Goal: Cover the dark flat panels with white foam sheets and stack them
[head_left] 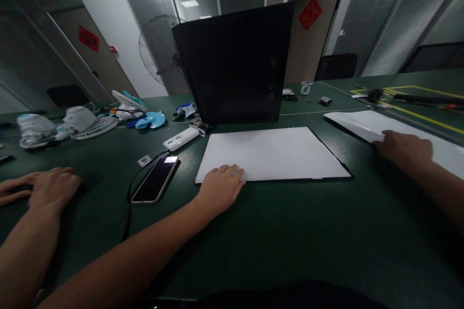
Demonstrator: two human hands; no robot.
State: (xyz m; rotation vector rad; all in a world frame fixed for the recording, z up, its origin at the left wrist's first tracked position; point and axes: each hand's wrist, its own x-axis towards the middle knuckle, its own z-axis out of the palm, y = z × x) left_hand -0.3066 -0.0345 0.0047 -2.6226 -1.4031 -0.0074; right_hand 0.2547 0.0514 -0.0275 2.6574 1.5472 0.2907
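My left hand [221, 187] lies palm down on the near left corner of a white panel with a dark rim [275, 152], which lies flat on the green table [290, 231]. Its fingers are loosely spread and hold nothing. My right hand [405, 149] is at the near corner of a second white sheet [362, 123] on the right, fingers curled over its edge, which looks slightly lifted. A large black panel [235, 65] stands upright just behind the white panel.
A co-worker's hands [50, 188] rest on the table at the far left. A phone with a cable [155, 179] and a white power bank [180, 138] lie left of the panel. Small fan parts [87, 123] are at the back left, tools [377, 94] at the back right.
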